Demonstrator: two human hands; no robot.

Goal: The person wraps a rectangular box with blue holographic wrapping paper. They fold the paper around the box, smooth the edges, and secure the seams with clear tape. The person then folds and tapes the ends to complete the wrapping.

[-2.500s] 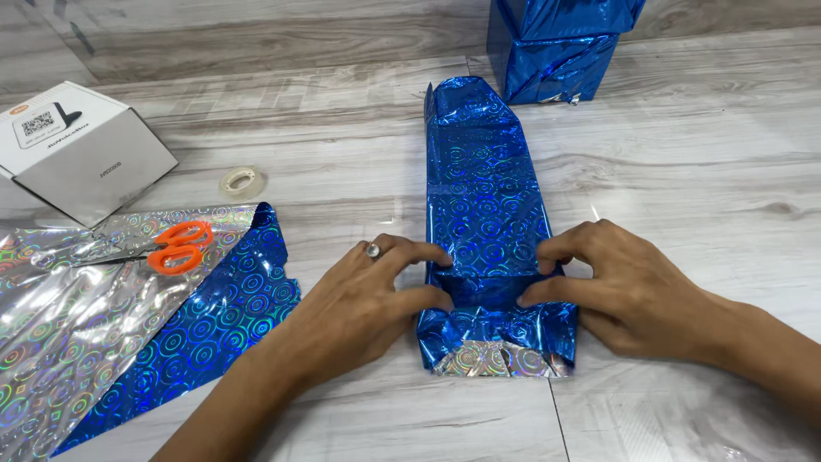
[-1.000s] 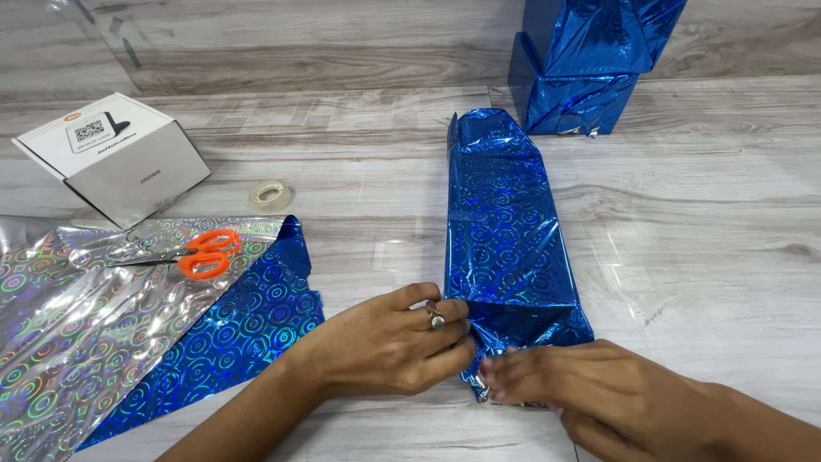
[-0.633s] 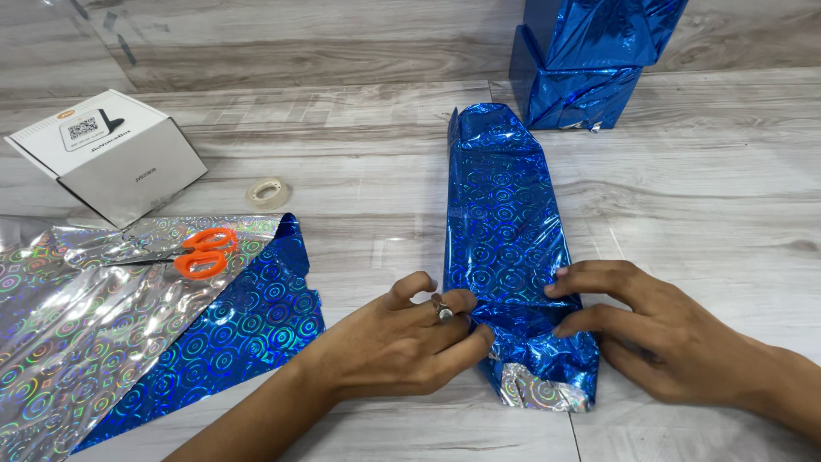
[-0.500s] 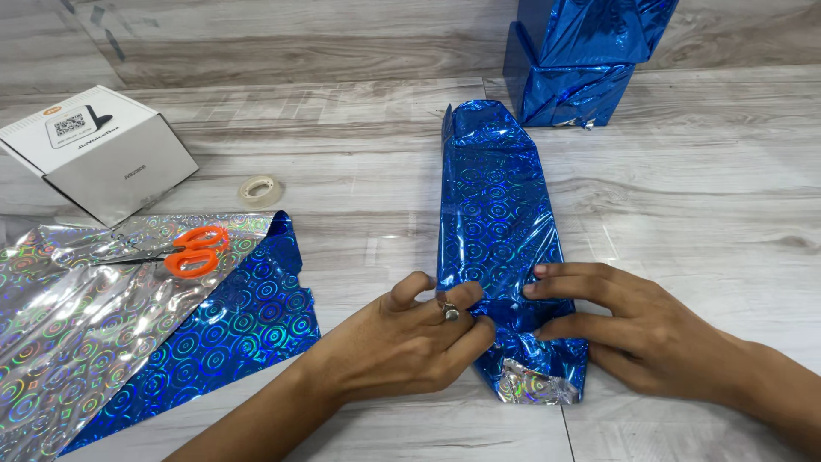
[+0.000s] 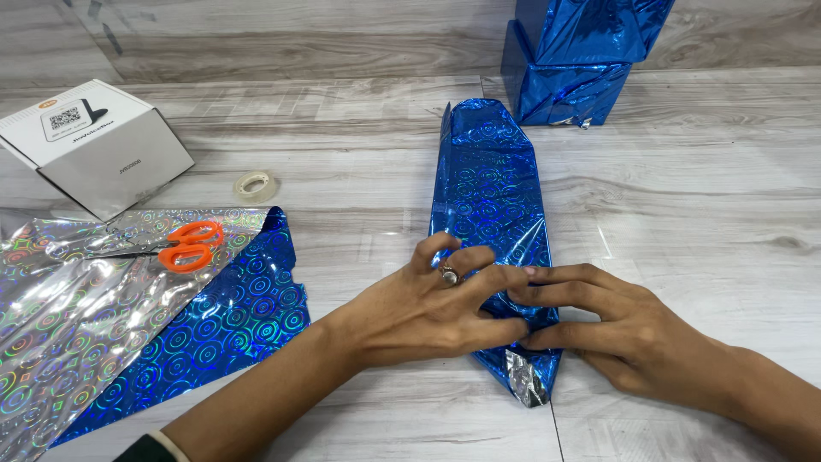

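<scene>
floor — grey wood-look planks | light — soft, even glare

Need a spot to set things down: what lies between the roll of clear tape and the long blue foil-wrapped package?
Only bare grey wood-grain surface lies between the roll of clear tape and the long blue foil-wrapped package, as the head view shows.

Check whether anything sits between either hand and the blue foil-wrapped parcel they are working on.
Nothing visible does. The left hand and right hand both press directly on the near end of the blue wrapped parcel. The scissors and tape roll lie well off to the left.
</scene>
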